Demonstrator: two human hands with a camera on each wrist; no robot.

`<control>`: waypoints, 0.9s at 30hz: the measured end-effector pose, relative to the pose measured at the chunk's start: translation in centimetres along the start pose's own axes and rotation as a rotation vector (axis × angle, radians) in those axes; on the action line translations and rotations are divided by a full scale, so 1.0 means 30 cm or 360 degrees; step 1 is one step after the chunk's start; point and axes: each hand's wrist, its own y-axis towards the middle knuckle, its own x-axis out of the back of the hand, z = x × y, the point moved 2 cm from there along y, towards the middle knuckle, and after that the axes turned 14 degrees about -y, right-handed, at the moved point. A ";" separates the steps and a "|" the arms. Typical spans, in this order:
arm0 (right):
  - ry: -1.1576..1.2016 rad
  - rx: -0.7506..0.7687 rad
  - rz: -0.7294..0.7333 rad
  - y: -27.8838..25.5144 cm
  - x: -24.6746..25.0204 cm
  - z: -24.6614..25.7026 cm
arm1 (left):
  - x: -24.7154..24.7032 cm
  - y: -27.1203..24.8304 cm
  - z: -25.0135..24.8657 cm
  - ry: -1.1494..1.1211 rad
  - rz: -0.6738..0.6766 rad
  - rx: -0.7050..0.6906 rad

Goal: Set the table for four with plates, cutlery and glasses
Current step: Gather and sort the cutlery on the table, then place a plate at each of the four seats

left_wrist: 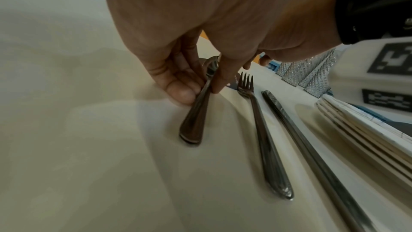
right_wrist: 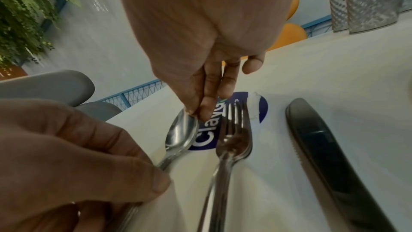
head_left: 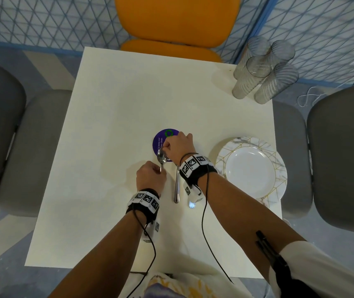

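Note:
A metal spoon lies near the table's middle, its bowl on a purple round sticker. My left hand pinches the spoon's handle between thumb and fingers. My right hand pinches the tip of the spoon's bowl. A second edge shows under the spoon, perhaps another one nested. To its right lie a fork and a knife, parallel on the table. A stack of marbled plates sits at the right edge. Several ribbed glasses stand at the far right corner.
The white square table has an orange chair at the far side and grey chairs on the left and right. Wrist-camera cables hang from both forearms. A blue-framed mesh fence runs behind the table.

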 end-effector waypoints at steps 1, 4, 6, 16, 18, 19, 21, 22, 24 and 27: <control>-0.0001 0.0000 0.0000 -0.002 0.001 0.002 | 0.001 0.005 0.004 -0.0001 0.0003 0.0004; 0.0027 -0.0024 -0.0027 -0.014 0.007 0.005 | 0.013 0.006 0.008 0.0001 0.0036 0.0012; 0.0050 -0.0073 -0.0111 -0.028 0.021 0.005 | 0.021 0.007 0.005 -0.0007 0.0054 -0.0022; 0.0822 -0.0498 -0.0603 -0.199 0.083 -0.123 | 0.025 -0.015 -0.136 -0.0147 0.0142 -0.0388; 0.0982 -0.0636 -0.0675 -0.257 0.091 -0.186 | -0.019 -0.016 -0.184 -0.0193 0.0280 -0.0383; 0.1033 -0.0697 -0.0693 -0.287 0.092 -0.224 | -0.046 -0.019 -0.209 -0.0218 0.0344 -0.0388; 0.1073 -0.0821 -0.0719 -0.351 0.093 -0.299 | -0.106 -0.021 -0.249 -0.0177 0.0453 -0.0406; 0.1077 -0.0880 -0.0734 -0.384 0.095 -0.339 | -0.140 -0.023 -0.269 -0.0119 0.0509 -0.0381; 0.1080 -0.1010 -0.0737 -0.443 0.084 -0.421 | -0.212 -0.026 -0.297 -0.0114 0.0641 -0.0328; 0.0987 -0.1227 -0.0754 -0.519 0.050 -0.560 | -0.312 -0.033 -0.330 -0.0028 0.0774 -0.0314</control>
